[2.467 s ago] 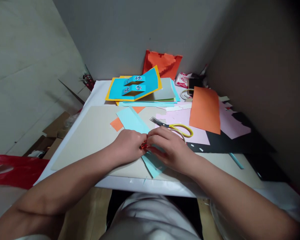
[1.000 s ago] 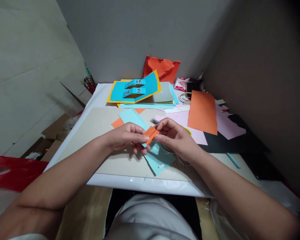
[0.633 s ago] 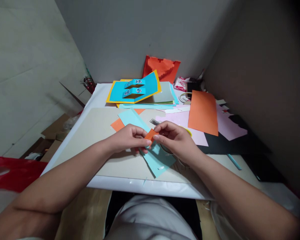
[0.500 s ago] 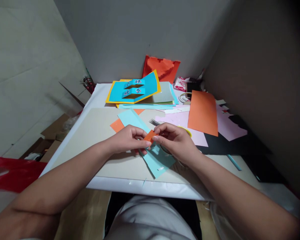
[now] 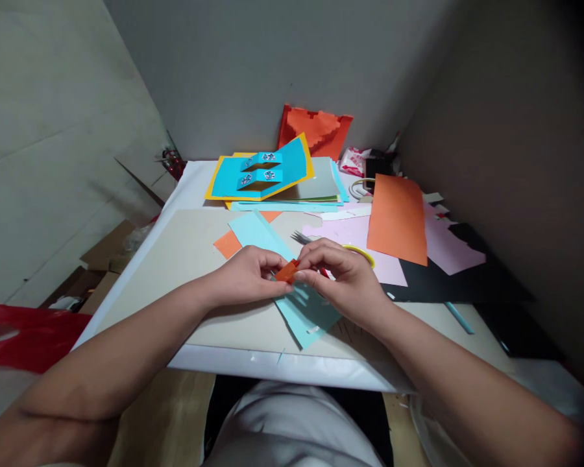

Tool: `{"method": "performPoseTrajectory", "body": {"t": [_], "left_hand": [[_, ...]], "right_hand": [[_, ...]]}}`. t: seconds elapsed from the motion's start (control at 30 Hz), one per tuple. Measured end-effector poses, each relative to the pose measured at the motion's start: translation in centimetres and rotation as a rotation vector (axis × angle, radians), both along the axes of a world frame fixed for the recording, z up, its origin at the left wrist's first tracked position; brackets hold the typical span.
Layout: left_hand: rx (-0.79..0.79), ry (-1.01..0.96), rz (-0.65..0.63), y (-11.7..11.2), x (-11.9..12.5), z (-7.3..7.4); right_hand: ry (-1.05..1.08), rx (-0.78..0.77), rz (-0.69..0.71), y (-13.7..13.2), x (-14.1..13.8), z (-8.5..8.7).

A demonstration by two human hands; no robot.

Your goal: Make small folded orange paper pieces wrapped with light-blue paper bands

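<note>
Between my two hands is a small folded piece of orange paper (image 5: 286,272). My left hand (image 5: 250,275) pinches its left side between thumb and fingers. With thumb and fingertips my right hand (image 5: 338,272) grips the right end. Beneath them a light blue paper strip (image 5: 314,318) lies slantwise on the grey board (image 5: 165,279), crossing an orange paper strip (image 5: 228,245). Scissors with multiple blades (image 5: 300,238) and a yellow handle (image 5: 363,251) lie just behind my right hand, which hides their middle.
A blue and yellow pop-up card (image 5: 224,185) rests on stacked paper at the back. A red card (image 5: 316,133) leans on the wall. Right of my hands are an orange sheet (image 5: 398,220), pink paper (image 5: 455,250), black paper (image 5: 418,285) and a light blue stick (image 5: 460,318).
The orange piece has been turned and folded smaller between my fingers, showing layered edges at its top. My hands have barely shifted, the left fingers curling in beneath it.
</note>
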State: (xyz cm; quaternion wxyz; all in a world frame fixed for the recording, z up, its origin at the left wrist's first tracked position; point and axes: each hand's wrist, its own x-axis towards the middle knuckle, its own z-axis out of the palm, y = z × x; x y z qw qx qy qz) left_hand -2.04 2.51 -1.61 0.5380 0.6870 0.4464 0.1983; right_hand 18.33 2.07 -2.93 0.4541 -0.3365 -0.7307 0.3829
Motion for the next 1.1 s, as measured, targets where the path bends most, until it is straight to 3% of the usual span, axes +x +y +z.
{"method": "performPoseTrajectory", "body": {"t": [0.1,0.27,0.37,0.47,0.67,0.8,0.93,1.1], "left_hand": [[0.033,0.035,0.026,0.0,0.0,0.1],[0.013,0.014,0.078,0.0,-0.1,0.4],[0.038,0.02,0.087,0.0,-0.1,0.4],[0.091,0.095,0.094,0.1,-0.2,0.0],[0.163,0.169,0.081,0.3,-0.3,-0.2],[0.196,0.212,0.11,0.2,-0.3,0.5],[0.105,0.163,0.102,0.1,-0.5,1.4],[-0.113,0.069,-0.001,0.3,-0.8,1.8]], "right_hand": [[0.005,-0.022,-0.022,0.0,-0.1,-0.2],[0.248,-0.325,-0.067,0.0,-0.2,-0.2],[0.285,-0.41,-0.095,0.0,-0.2,0.0],[0.187,-0.394,-0.079,0.0,-0.2,0.0],[-0.08,-0.194,-0.096,0.3,0.2,-0.3],[-0.041,-0.316,-0.071,0.4,0.3,-0.5],[0.06,-0.497,-0.065,0.4,0.3,-0.5],[0.095,-0.546,-0.034,0.4,0.0,-0.2]]}}
